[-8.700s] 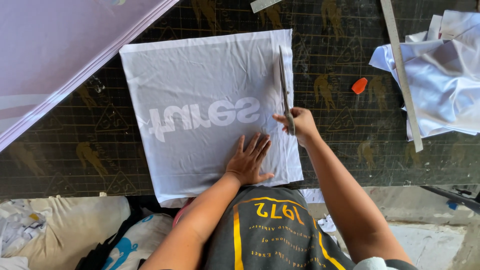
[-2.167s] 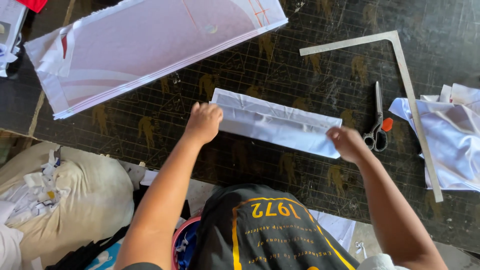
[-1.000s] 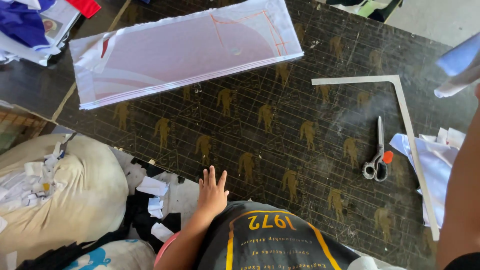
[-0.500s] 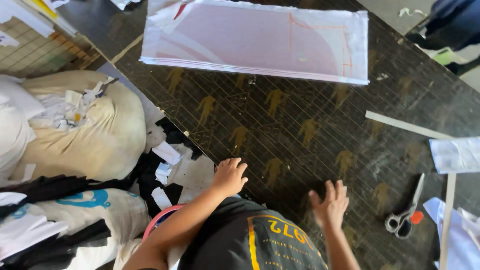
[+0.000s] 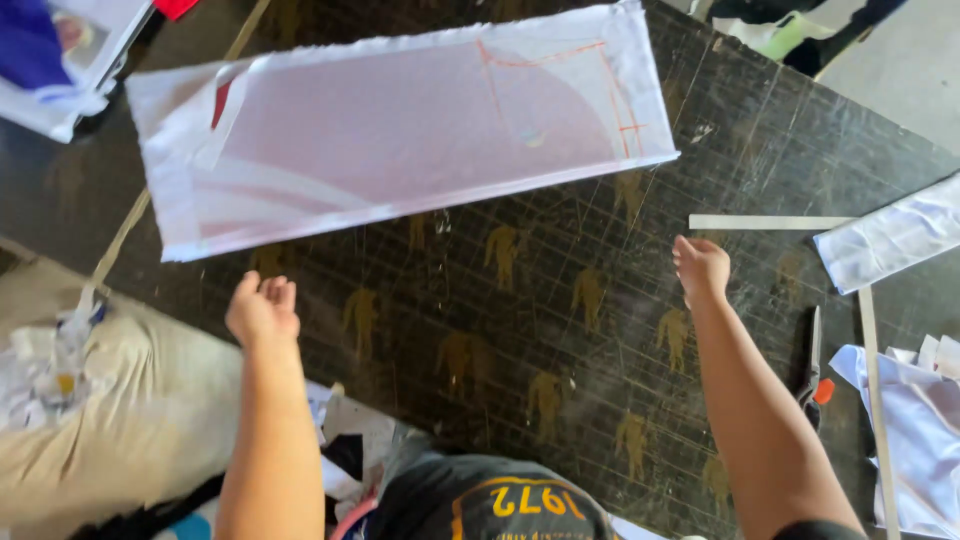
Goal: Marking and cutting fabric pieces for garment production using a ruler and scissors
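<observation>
A long pale pink-white fabric panel (image 5: 400, 135) with red chalk lines lies across the far part of the dark gridded cutting table (image 5: 540, 330). My left hand (image 5: 262, 308) hovers near the table's left edge, just below the panel's lower left corner, fingers loosely curled and holding nothing. My right hand (image 5: 700, 268) is out over the table below the panel's right end, close to the tip of a metal L-square (image 5: 770, 222), fingers curled and holding nothing.
A folded white fabric piece (image 5: 890, 240) lies at the right on the L-square. Scissors with an orange handle (image 5: 815, 365) sit beside my right forearm. More white fabric (image 5: 920, 430) is piled at the lower right. A beige sack with scraps (image 5: 90, 420) stands at the left.
Both hands have lifted from the table's near edge and reached out toward the pink-white panel. The view has shifted so the panel sits closer.
</observation>
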